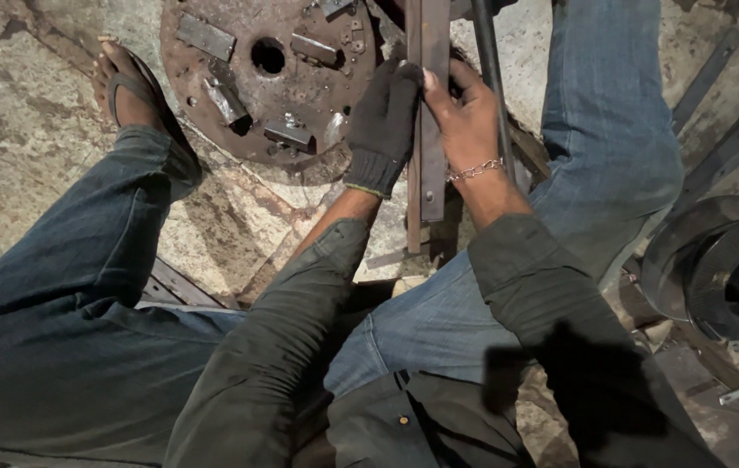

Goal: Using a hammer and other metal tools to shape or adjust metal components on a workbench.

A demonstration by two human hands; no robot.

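Note:
My left hand, in a dark knit glove, grips the left side of a pair of long flat rusty steel bars that stand nearly upright between my knees. On the bars' right side, my bare right hand, with a chain bracelet at the wrist, pinches them with thumb and fingers. The bars run from the top edge of the view down to about knee height. I sit with legs apart in jeans, and my left foot in a sandal rests on the concrete floor.
A round rusty steel plate with a centre hole and welded blocks lies on the floor ahead of my hands. A dark thin rod leans beside the bars. A spool of wire sits at the right. Flat strips lie at the upper right.

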